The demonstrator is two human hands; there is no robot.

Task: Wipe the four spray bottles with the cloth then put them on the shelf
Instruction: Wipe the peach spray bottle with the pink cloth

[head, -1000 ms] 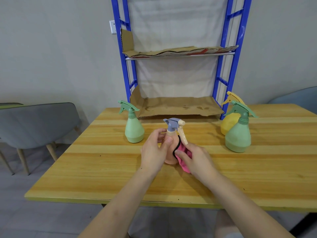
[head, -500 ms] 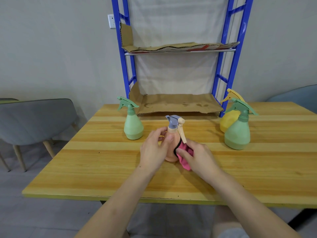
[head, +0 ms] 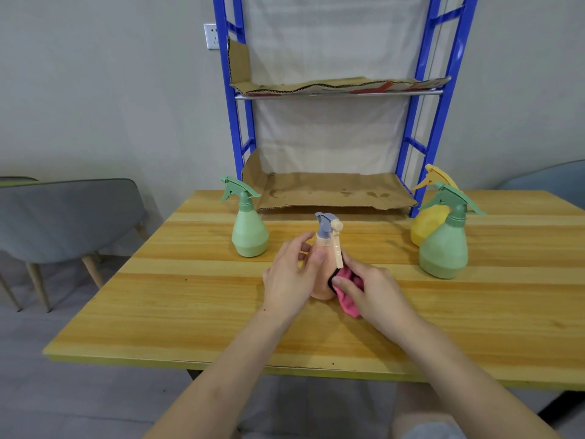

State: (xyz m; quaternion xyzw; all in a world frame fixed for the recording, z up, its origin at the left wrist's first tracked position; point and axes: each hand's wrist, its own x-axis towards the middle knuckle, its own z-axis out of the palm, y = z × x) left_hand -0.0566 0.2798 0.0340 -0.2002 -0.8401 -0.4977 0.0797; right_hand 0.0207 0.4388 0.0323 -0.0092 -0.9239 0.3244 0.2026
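Note:
A peach spray bottle (head: pixel 326 248) with a grey-blue head stands upright at the table's middle. My left hand (head: pixel 289 277) grips its left side, thumb on the front. My right hand (head: pixel 370 289) holds a pink cloth (head: pixel 348 296) against the bottle's lower right side. A light green bottle (head: pixel 248 229) stands to the left. To the right stands a darker green bottle (head: pixel 444 248) with a yellow bottle (head: pixel 427 223) just behind it. The blue shelf (head: pixel 437 122) rises at the table's far edge, its lower level lined with cardboard (head: pixel 332 191).
The wooden table (head: pixel 190 312) reaches to both sides of the bottles. A grey chair (head: pixel 63 217) stands on the left, another chair's edge (head: pixel 554 179) on the right. The shelf's upper level (head: pixel 338 88) also carries cardboard. A wall socket (head: pixel 211 36) is left of the frame.
My right hand with the cloth has slid slightly down the peach bottle's right side. The left hand keeps its hold. The camera has tilted a little.

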